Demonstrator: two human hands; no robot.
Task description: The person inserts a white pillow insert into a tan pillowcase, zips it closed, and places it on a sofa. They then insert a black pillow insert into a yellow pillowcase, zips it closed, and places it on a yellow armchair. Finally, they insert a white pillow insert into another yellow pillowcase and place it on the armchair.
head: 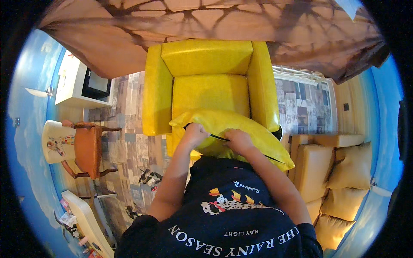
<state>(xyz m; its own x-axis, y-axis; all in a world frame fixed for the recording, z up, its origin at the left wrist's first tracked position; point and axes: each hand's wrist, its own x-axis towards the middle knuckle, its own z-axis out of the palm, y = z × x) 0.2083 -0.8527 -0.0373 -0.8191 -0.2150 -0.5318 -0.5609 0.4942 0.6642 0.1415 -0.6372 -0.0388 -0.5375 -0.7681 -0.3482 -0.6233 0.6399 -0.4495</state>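
A yellow leather-look cushion [258, 142] leans at the front of a yellow armchair [209, 88], close against my body. A dark zipper [219, 137] runs along the cushion's side facing me. My left hand [195, 134] is closed on the cushion's edge by the zipper's left end. To its right, my right hand [239, 140] has its fingers bent onto the zipper edge, with a short dark stretch showing between the two hands. Whatever lies under my fingers, including any zipper pull, is hidden.
A brown patterned drape [200, 22] hangs behind the armchair. On the left are a white cabinet [72, 87], a brown-seated chair [87, 150] and a cluttered table [85, 216]. A tan sofa [314, 171] with several cushions stands at right. Dark items [150, 177] lie on the floor.
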